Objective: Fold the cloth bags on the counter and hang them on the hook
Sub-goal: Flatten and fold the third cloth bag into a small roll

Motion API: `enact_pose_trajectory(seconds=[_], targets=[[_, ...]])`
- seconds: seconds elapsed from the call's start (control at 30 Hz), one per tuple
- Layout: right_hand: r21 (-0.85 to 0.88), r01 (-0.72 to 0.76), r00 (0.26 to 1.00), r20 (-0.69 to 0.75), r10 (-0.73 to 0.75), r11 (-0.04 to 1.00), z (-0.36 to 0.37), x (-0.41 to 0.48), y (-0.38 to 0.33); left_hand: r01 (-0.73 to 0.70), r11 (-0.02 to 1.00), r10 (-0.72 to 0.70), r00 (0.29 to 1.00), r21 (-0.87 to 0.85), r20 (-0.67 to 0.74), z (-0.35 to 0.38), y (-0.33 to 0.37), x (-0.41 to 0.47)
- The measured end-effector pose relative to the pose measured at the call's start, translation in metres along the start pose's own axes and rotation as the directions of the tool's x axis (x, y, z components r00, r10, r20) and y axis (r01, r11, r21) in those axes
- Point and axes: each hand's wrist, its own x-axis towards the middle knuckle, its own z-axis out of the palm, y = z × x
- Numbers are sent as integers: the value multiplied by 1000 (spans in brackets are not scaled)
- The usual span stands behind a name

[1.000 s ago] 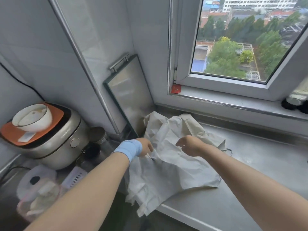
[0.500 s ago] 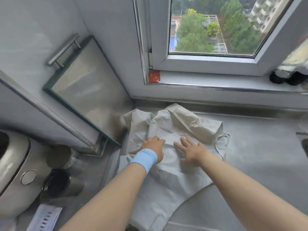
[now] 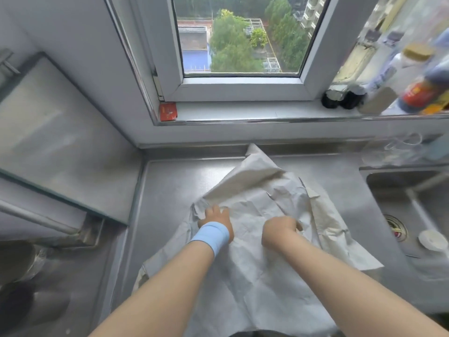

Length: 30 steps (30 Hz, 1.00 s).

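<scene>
The cloth bags (image 3: 255, 276) lay rumpled on the counter (image 3: 170, 190) below the window (image 3: 243, 86) — I kept my left hand (image 3: 215, 218) flat, fingers spread, pinning the fabric, while my right hand (image 3: 279, 231) curled round a crease — seemingly to pull it smooth for folding.

Ahead of you: window (image 3: 240, 40), trees and rooftops beyond glass. Red tag (image 3: 167, 111) at left end of windowsill (image 3: 243, 110). Two dark round objects (image 3: 340, 99) toward sill's right end, blurred bottles (image 3: 418, 93) beside them (labels unreadable). At your left, steel board (image 3: 48, 132) leaning on wall. At your right, sink (image 3: 398, 181): drain (image 3: 394, 227), small white round item (image 3: 432, 240) near it.
</scene>
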Motion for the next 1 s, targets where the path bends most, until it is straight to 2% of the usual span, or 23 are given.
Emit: enact_pose_trajectory(seconds=[0.03,0.1,0.17,0.2,0.27,0.33,0.4,0.5,0.6,0.63,0.67,0.73,0.8,0.83,0.9,0.97,1.0], targets=[[31,31,988,-153,-26,999,-2,1,2,48,999,-48,999,-21,19,5,3,-1],[44,141,896,-430,-109,989,-2,4,6,123,991,-120,991,-56,55,17,8,-3],[-103,277,773,-567,-285,955,4,14,8,141,989,-135,986,-54,100,27,10,-4],[-148,339,760,-539,-363,929,9,19,7,130,991,-125,985,-33,119,30,10,-4],[-102,388,825,-404,-395,916,19,29,8,90,995,-95,986,39,137,35,7,-5],[72,358,900,-290,-324,931,32,37,14,22,995,-36,989,96,146,37,2,-3],[202,289,938,-255,-234,936,44,37,18,-98,986,78,987,136,140,34,-3,5],[339,76,980,-197,-8,938,55,32,20,-218,951,218,976,219,24,16,-6,23],[407,-228,968,-3,251,885,49,28,17,-172,951,223,958,258,-183,-1,-4,28],[386,-278,958,49,282,880,43,26,16,-150,958,209,948,243,-239,-1,-3,25],[321,-262,963,25,268,910,35,25,14,-118,970,176,944,212,-279,0,-1,22],[124,-131,975,-164,151,984,21,26,11,-46,995,69,958,89,-279,7,1,14],[31,0,917,-398,12,1000,16,30,7,-2,999,-6,986,-47,-166,14,1,12],[38,55,889,-457,-31,998,16,32,5,-2,997,-6,994,-74,-107,17,-1,14],[142,151,912,-403,-83,978,19,34,1,-37,998,37,999,-44,-7,16,-5,17],[309,158,965,-249,-81,938,23,35,-6,-90,995,87,993,40,79,13,-15,25],[337,148,972,-221,-75,930,24,34,-12,-106,991,98,990,83,101,10,-22,30]])
